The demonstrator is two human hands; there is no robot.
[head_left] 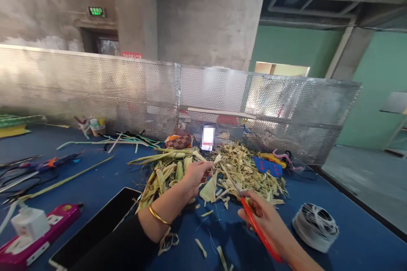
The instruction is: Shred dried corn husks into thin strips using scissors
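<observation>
My left hand [197, 174] pinches a pale dried corn husk [208, 190], whose wide piece hangs below my fingers. In my right hand [259, 211] is a pair of scissors [254, 220] with red handles. Their narrow blades point up and left, close to the husk; whether they touch it I cannot tell. Long whole husks [159, 178] lie in a pile beyond and left of my left hand. Behind the scissors spreads a heap of shredded husk bits [243, 163]. Loose scraps [201, 247] are scattered on the blue table [178, 258] in front of me.
A tablet-like black device [98, 224] and a magenta power strip [60, 220] with a white plug lie at left. A spool of white string [315, 226] stands at right. Beyond the heap are a checkered pouch [179, 141] and a blue cutout [269, 167]. A perforated metal screen [143, 89] borders the back.
</observation>
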